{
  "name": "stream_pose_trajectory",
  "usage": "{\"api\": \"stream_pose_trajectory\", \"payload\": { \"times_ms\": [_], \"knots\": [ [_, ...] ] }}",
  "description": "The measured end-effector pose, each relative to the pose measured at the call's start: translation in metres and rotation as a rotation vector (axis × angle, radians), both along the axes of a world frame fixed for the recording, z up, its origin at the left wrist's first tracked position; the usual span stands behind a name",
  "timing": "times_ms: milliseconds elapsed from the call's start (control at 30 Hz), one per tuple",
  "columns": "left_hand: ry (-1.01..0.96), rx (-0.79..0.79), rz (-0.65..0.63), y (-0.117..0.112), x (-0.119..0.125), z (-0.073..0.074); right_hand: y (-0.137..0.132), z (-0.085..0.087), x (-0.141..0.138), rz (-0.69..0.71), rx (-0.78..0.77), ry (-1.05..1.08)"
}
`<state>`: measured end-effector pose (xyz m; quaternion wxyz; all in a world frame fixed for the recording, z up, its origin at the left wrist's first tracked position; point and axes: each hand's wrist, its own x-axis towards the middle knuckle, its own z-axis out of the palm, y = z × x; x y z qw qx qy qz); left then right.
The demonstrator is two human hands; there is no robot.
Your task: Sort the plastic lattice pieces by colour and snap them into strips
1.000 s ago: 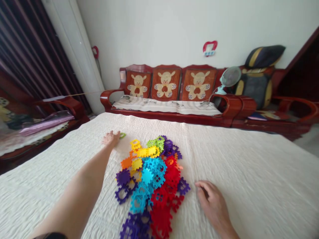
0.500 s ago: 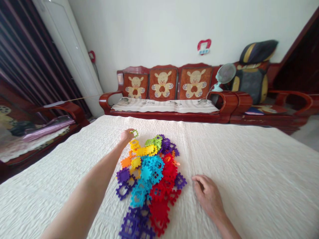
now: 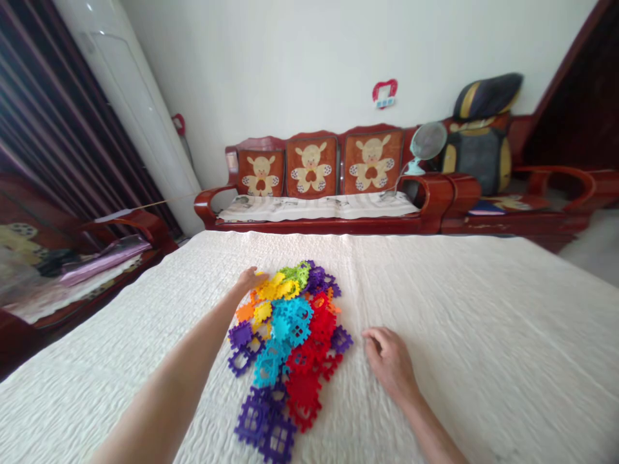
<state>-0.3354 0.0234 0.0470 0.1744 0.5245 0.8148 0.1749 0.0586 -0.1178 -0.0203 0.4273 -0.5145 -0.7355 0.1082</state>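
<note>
A long heap of flat plastic interlocking blocks with notched edges lies on the cloth-covered table. My left hand reaches to the heap's far left side, its fingers closed at the edge of a yellow interlocking block that they partly hide. Beside it lie more yellow blocks and green blocks. Light blue blocks fill the middle, red blocks run down the right, and purple blocks form the near end. Right of the heap, my right hand rests on the cloth, loosely curled, with nothing visible in it.
A white quilted cloth covers the table. Beyond its far edge stands a wooden sofa with bear cushions. A small fan stands by the sofa's right arm, and a massage seat pad leans on a chair.
My left hand has moved slightly nearer, onto the yellow blocks, and the green block it held no longer shows in it. The view has shifted slightly; my right hand stays curled beside the heap.
</note>
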Motion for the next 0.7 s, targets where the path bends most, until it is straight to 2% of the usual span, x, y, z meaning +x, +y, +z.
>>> {"api": "stream_pose_trajectory", "payload": {
  "times_ms": [167,333,433,533,700],
  "knots": [
    [0.072,-0.06,-0.043,0.003,0.019,-0.006,-0.004,0.004,-0.004,-0.027,-0.024,0.007],
    [0.009,-0.05,-0.015,0.014,0.013,-0.019,-0.009,0.008,-0.007,-0.076,-0.056,0.014],
    [-0.059,-0.008,-0.013,0.016,0.015,-0.019,-0.011,0.009,-0.008,-0.094,-0.047,0.016],
    [-0.158,0.048,-0.028,0.009,0.029,-0.006,-0.012,0.01,-0.008,-0.092,-0.036,0.009],
    [-0.232,0.123,-0.071,-0.01,0.06,0.031,-0.01,0.009,-0.007,-0.086,-0.021,0.009]
  ]
}}
